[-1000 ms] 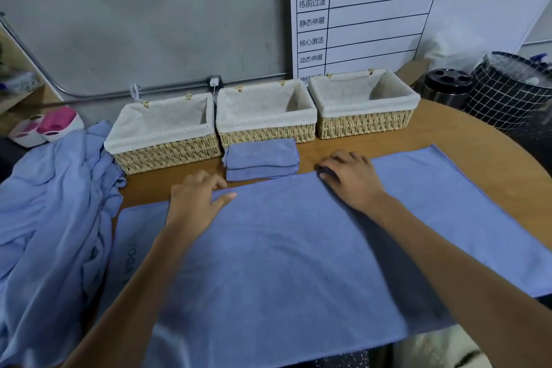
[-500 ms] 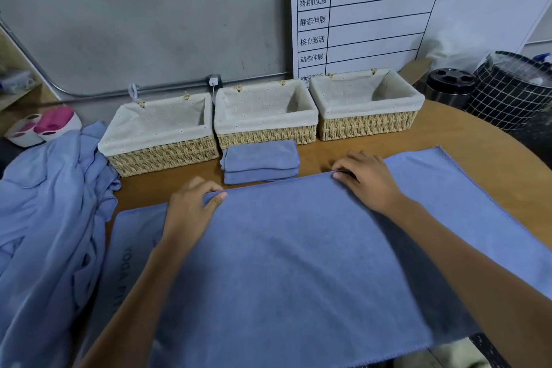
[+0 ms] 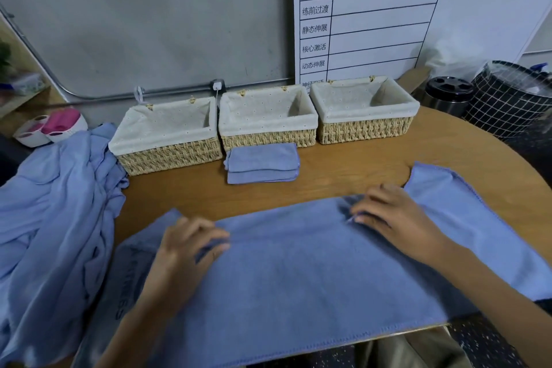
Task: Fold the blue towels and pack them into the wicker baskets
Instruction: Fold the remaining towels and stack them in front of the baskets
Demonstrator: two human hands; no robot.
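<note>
Now both hands, left hand [image 3: 191,243] and right hand [image 3: 394,215], pinch the spread blue towel's [image 3: 313,272] far edge; folding it toward the near hem likely comes next.

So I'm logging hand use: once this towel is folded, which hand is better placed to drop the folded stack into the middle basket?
Probably the right hand: it pinches the spread towel nearer the folded stack and middle basket. The left hand sits lower and further left.

Two bare forearms, left hand [image 3: 191,243], right hand [image 3: 397,218], no sleeves (khaki trousers below)
</note>
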